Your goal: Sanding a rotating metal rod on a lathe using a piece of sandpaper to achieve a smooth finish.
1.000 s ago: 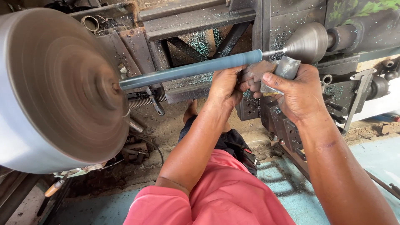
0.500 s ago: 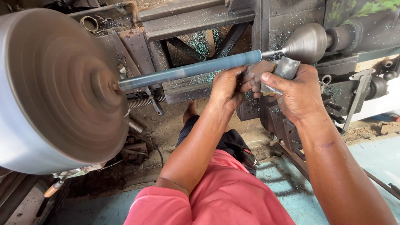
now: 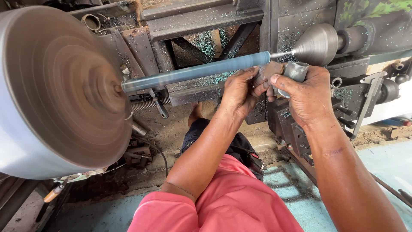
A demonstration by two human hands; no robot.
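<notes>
near: I see pink fabric [image 3: 231, 202] at bottom | mid: left hand [image 3: 238, 92] curled, fingertips pinching a rough dark pad [image 3: 267, 71] just under the blue-grey rod [image 3: 195, 71] | right hand [image 3: 307, 96] wrapped round a short dull metal tube [image 3: 294, 73] | left: big blurred smooth metal disc [image 3: 60, 90] | far right: polished cone centre [image 3: 315, 43] at rod tip, on rusty frame [image 3: 201, 19]
</notes>
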